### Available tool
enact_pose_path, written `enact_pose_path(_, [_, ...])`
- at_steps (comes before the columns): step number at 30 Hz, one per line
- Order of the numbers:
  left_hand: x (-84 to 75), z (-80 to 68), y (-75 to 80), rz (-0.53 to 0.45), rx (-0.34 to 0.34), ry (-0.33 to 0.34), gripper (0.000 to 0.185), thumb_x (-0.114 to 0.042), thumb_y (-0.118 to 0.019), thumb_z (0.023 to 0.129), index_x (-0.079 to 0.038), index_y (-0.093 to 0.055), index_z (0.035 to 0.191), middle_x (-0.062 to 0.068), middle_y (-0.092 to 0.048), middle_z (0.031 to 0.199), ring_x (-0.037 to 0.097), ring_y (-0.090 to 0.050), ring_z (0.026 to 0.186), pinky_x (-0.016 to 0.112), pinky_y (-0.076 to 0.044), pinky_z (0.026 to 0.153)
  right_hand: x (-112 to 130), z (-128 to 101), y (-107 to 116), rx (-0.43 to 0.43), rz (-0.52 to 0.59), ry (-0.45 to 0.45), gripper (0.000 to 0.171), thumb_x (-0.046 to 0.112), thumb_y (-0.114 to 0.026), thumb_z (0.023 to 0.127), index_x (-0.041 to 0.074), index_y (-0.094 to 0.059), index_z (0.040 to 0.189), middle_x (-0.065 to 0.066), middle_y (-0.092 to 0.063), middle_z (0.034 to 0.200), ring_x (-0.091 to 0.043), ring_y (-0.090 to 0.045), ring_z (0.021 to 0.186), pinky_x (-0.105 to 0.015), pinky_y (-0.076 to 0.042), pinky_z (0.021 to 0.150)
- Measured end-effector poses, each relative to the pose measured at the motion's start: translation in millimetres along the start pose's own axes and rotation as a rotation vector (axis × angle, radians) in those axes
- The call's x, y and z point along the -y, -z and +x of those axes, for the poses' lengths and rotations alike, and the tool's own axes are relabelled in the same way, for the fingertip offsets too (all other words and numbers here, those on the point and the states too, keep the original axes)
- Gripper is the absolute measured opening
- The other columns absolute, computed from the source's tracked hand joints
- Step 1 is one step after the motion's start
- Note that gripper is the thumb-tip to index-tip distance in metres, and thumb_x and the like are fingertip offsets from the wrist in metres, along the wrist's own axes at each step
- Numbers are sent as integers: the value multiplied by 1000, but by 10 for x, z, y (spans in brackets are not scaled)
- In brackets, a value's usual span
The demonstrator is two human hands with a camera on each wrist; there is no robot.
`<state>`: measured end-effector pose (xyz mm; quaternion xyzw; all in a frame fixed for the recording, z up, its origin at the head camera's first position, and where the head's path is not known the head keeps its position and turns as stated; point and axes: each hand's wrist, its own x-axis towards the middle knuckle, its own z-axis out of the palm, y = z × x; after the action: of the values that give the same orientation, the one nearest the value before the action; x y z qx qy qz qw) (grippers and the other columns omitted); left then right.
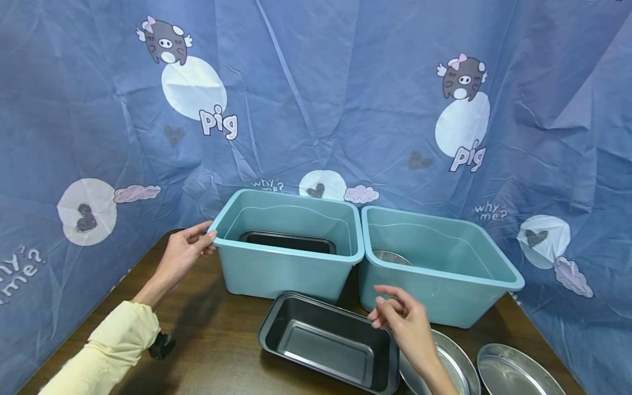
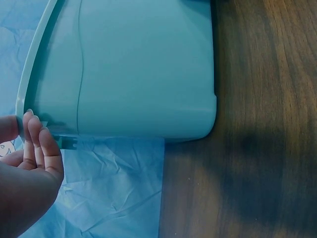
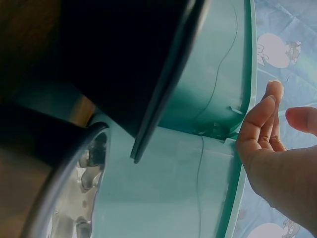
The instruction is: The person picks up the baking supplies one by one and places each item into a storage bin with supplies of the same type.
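Teal plastic bins stand side by side on a dark wooden table (image 1: 212,340) backed by a blue cartoon-pig cloth (image 1: 316,93). At the left bin (image 1: 288,263), the person's left hand (image 1: 185,253) holds the rim at the near left corner, fingertips (image 2: 37,136) curled over the edge. A dark pan (image 1: 288,242) lies inside that bin; the right bin (image 1: 434,269) holds a round metal piece, partly hidden. In front of the bins sits a black loaf pan (image 1: 328,343). Over its right end hovers the right hand (image 1: 402,323), fingers loosely bent and holding nothing. Two round metal pans (image 1: 513,373) rest at the table's near right.
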<state>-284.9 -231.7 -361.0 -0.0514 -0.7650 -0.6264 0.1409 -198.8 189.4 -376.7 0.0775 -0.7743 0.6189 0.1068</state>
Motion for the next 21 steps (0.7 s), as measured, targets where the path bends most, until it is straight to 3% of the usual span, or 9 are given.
enact_pose_path(9, [3,-2,-2,-5,-2,7,50,-9,-57,107,17,-42,147,0,-65,82,1,-60,71,18,-53,68,-21,-56,54,-15,-22,-47,26,0,-60,102,-7,-65,126,-14,-71,76,-21,-68,63,-30,-58,64])
enact_pose_path(21, [4,9,7,13,3,18,50,-10,-56,107,16,-42,148,2,-65,84,2,-60,71,18,-53,68,-84,-150,88,-26,-20,-11,24,-2,-60,102,-7,-66,124,-13,-70,75,-20,-67,61,-29,-58,62])
